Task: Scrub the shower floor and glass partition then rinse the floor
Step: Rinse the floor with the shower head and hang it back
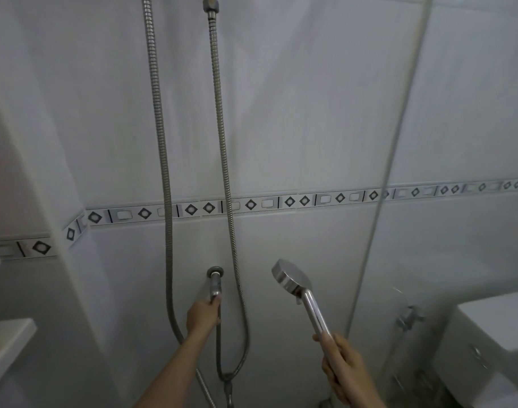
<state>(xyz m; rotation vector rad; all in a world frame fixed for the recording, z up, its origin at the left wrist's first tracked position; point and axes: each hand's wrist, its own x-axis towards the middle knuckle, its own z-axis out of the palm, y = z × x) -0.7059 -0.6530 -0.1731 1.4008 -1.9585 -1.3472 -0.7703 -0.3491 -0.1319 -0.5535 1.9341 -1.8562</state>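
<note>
A chrome hand shower (293, 282) points its round head up and left, level with the wall tap. My right hand (340, 369) grips its handle low at the right. My left hand (203, 316) reaches forward and holds the handle of the chrome wall tap (215, 279) on the white tiled wall. Two metal hoses (222, 148) hang down the wall and loop below the tap. The glass partition (396, 160) stands at the right, its edge running from the top down. The shower floor is out of view.
A patterned border strip (252, 204) crosses the white tiles at mid-height. Behind the glass at the right stand a white toilet cistern (493, 322) and a small valve (408, 318). A white ledge (7, 343) juts out at the lower left, beside a wall corner.
</note>
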